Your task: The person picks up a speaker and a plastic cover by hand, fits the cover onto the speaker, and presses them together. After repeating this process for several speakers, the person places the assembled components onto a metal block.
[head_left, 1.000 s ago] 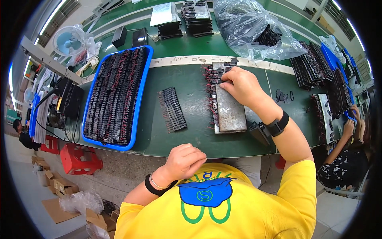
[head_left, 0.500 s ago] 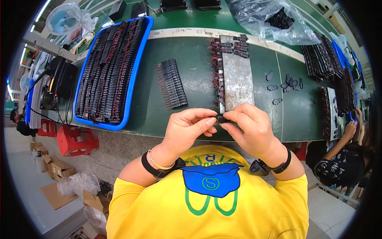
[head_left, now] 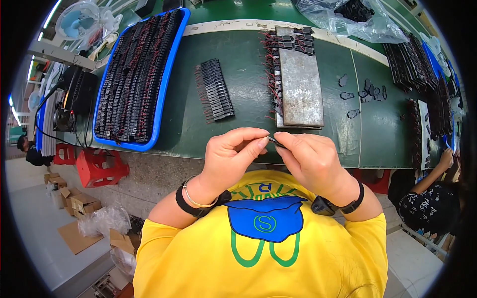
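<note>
Black, slim piece [head_left: 277, 142] between fingers [head_left: 288, 139]

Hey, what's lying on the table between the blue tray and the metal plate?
In the head view, a row of small black wired parts lies there, with bare green tabletop on either side.

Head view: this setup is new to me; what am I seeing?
No robot here: a person works bare-handed, filmed by a fisheye camera on their head, looking down, so straight edges bend. The right hand pinches a small black piece; the left hand is right beside it, its grip unclear. On the green workbench lie a blue tray packed with black wired parts, a row of similar parts, a metal plate with more along its left edge, and loose black pieces.
</note>
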Demonstrator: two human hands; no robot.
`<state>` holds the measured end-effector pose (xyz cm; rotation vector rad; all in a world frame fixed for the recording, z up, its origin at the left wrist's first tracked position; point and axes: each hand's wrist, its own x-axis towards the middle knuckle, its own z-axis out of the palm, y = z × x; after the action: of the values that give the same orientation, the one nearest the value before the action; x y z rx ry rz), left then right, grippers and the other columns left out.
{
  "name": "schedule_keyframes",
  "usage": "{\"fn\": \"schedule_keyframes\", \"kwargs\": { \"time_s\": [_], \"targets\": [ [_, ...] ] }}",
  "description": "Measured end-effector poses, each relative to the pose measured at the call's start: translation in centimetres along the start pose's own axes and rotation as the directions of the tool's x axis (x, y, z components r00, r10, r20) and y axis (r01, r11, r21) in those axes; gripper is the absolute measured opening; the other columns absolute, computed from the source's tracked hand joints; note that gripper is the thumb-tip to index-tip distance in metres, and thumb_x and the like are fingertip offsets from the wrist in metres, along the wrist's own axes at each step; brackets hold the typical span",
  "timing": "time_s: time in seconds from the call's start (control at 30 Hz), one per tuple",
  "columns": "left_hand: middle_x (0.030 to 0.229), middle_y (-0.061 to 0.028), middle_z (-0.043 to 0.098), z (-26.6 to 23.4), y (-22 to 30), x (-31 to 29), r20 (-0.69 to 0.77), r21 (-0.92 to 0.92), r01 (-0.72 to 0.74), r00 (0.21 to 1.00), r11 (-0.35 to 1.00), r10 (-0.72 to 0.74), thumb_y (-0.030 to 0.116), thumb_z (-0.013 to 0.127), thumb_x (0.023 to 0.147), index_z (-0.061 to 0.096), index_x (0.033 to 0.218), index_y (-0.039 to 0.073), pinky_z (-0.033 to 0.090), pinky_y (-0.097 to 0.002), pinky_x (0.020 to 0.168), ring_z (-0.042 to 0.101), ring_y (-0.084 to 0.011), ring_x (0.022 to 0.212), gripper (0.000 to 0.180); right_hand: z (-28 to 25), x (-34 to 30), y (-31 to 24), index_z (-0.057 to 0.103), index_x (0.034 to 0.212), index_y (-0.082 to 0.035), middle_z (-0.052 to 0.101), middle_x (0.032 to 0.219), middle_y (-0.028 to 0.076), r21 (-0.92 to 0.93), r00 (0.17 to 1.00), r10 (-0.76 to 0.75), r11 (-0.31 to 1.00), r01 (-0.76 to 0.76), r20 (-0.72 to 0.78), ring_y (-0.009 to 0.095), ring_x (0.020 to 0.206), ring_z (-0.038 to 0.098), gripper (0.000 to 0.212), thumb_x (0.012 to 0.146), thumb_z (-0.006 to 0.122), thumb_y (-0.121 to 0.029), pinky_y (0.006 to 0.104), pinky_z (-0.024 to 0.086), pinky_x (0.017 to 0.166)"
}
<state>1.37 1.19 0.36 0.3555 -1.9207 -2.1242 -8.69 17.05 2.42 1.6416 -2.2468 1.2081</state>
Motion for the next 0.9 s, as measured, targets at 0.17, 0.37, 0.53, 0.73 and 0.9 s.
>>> {"fn": "schedule_keyframes", "kwargs": {
  "time_s": [0.17, 0.37, 0.53, 0.73, 0.9],
  "targets": [
    [0.083, -0.0041, 0.066, -0.2, -0.3, 0.0, 0.01, 0.036, -0.03, 1.0, 0.999, 0.03, 0.004, 0.064, 0.086, 0.064, 0.095, -0.001, 0.052, -0.0205, 0.064, 0.061, -0.0066, 0.071, 0.011, 0.0, -0.1, 0.1, 0.062, 0.094, 0.001, 0.064, 0.076, 0.013, 0.076, 0.996, 0.089, 0.993, -0.091, 0.025, 0.028, 0.065, 0.064, 0.032, 0.064, 0.073, 0.002, 0.0344, 0.052, 0.057],
    [0.081, -0.0027, 0.065, -0.1, 0.4, 0.2, 0.052, -0.049, 0.171, 0.984, 0.984, -0.168, 0.004, 0.064, 0.085, 0.063, 0.093, -0.001, 0.052, -0.0201, 0.063, 0.061, -0.0069, 0.071, 0.009, 0.2, 0.0, 0.3, 0.062, 0.096, 0.001, 0.064, 0.074, 0.012, -0.033, 0.996, -0.059, 0.998, 0.057, -0.073, 0.027, 0.062, 0.063, 0.032, 0.065, 0.073, 0.002, 0.0343, 0.051, 0.055],
    [0.081, -0.0047, 0.064, 0.0, -0.2, 0.2, 0.023, 0.139, -0.005, 1.0, 0.99, 0.002, -0.002, 0.067, 0.081, 0.065, 0.091, 0.0, 0.048, -0.0213, 0.061, 0.06, -0.0111, 0.069, 0.01, 0.3, -0.4, 0.2, 0.062, 0.097, 0.001, 0.063, 0.073, 0.012, -0.038, 0.998, -0.027, 0.999, 0.026, -0.05, 0.026, 0.06, 0.063, 0.034, 0.066, 0.074, 0.0, 0.0334, 0.05, 0.054],
    [0.077, -0.0059, 0.06, -0.4, 0.4, 0.7, 0.226, 0.556, -0.534, 0.834, 0.637, 0.503, -0.004, 0.072, 0.071, 0.068, 0.087, 0.003, 0.045, -0.0251, 0.059, 0.057, -0.0169, 0.068, 0.019, 0.4, -0.9, 0.4, 0.062, 0.098, 0.001, 0.064, 0.072, 0.012, 0.079, 0.998, 0.069, 0.994, -0.069, 0.0, 0.025, 0.059, 0.063, 0.035, 0.066, 0.075, -0.001, 0.0322, 0.049, 0.052],
    [0.077, -0.0063, 0.058, -0.8, 0.1, 0.6, 0.308, 0.511, -0.601, 0.796, 0.615, 0.521, -0.005, 0.074, 0.066, 0.069, 0.088, 0.004, 0.045, -0.0259, 0.058, 0.056, -0.0187, 0.069, 0.024, 0.7, -1.1, 0.8, 0.064, 0.094, 0.0, 0.065, 0.073, 0.012, 0.133, 0.999, 0.042, 0.99, -0.04, -0.017, 0.024, 0.059, 0.064, 0.031, 0.066, 0.075, -0.001, 0.0309, 0.049, 0.051]
  ]
}}
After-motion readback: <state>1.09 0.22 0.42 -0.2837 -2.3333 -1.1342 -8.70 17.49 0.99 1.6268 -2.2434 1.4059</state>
